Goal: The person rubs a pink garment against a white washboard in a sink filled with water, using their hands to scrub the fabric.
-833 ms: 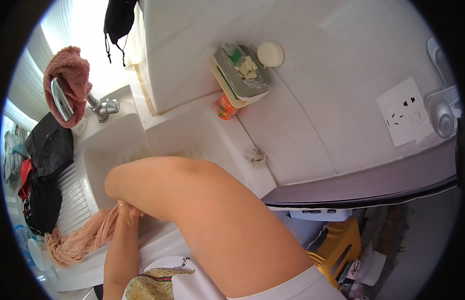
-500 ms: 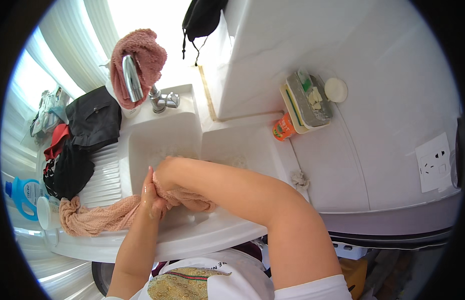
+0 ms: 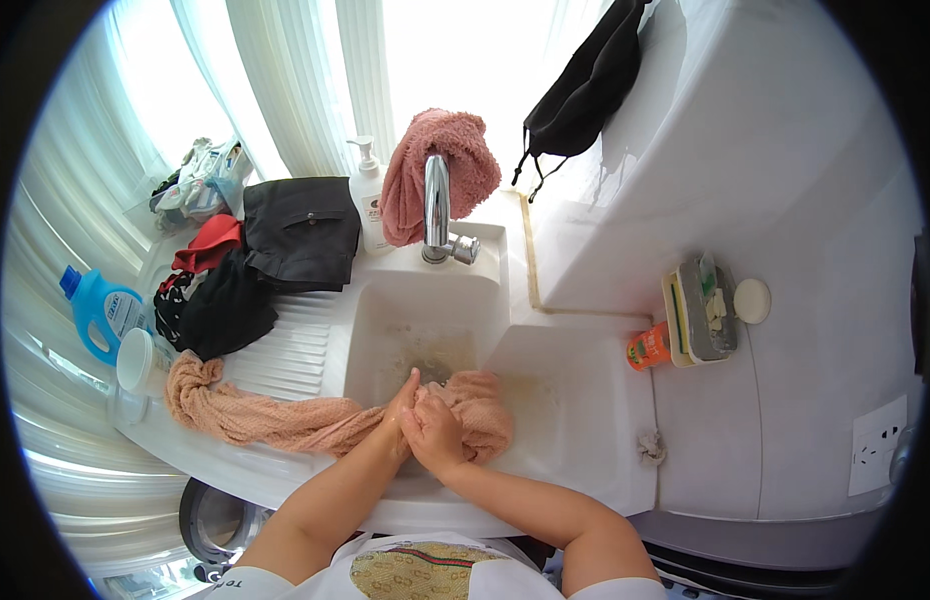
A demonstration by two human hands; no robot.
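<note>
A long peach towel (image 3: 285,423) runs from the ribbed drainboard into the white sink (image 3: 380,325), twisted into a rope along its left part. Inside the basin my left hand (image 3: 399,408) is closed around the towel, thumb pointing up. Pressed against it, my right hand (image 3: 433,432) is closed on the same towel. A bunched end of the towel bulges out to the right of my hands. Between them the cloth is mostly hidden by my fingers.
A chrome faucet (image 3: 437,200) stands behind the basin, a pink cloth (image 3: 475,165) draped over it. Dark folded clothes (image 3: 300,235), a pump bottle (image 3: 373,205) and a blue detergent bottle (image 3: 103,310) are at left. A soap tray (image 3: 707,310) and orange container (image 3: 648,347) sit at right.
My view has shifted, so the sink appears further right. My right forearm has swung from across the basin to beside my left, and the right hand now sits lower on the towel.
</note>
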